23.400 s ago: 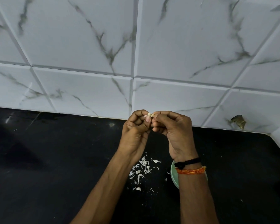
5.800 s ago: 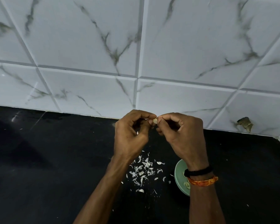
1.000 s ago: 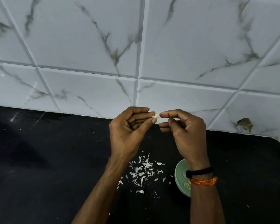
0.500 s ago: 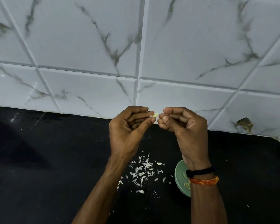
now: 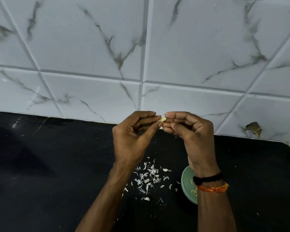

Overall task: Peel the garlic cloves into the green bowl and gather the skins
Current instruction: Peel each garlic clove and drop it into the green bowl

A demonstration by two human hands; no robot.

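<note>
Pale yellow garlic clove (image 5: 162,119) is held raised above the black stone surface (image 5: 57,164), pinched at one end by the fingertips of the left hand (image 5: 132,139) and at the other by the right hand (image 5: 191,136), both in a closed grip on it. Thin white garlic skins (image 5: 148,178) lie scattered on the surface below the hands. Just right of them stands the round green bowl (image 5: 185,181), partly hidden by the right wrist, with peeled cloves (image 5: 193,191) inside.
</note>
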